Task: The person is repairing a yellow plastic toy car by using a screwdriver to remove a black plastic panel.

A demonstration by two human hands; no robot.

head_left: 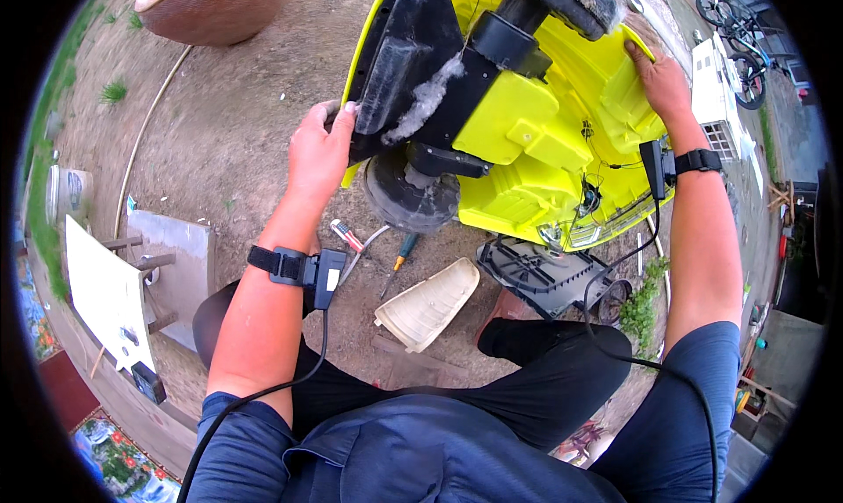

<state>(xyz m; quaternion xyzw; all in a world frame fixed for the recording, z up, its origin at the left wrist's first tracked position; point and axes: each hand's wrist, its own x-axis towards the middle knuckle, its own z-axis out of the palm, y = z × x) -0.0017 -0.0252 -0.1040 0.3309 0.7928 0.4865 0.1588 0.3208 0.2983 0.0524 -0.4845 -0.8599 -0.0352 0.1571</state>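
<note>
So closest in, there's a cream tapered cover (pixel 430 305) on the dirt between the person's legs, with a screwdriver (pixel 402 255) just past it and a dark grey panel (pixel 544 275) off to the right. Beyond those is the yellow toy car (pixel 509 121), tipped so its underside and wheels show. Left hand (pixel 318 147) is grasping its black edge, right hand (pixel 660 77) has hold of the yellow rim. Farther off, upper left, sits a big clay pot (pixel 219 16).

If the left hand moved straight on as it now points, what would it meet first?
Most likely the black panel of the yellow body, whose edge the left hand holds; depth is hard to judge.
</note>
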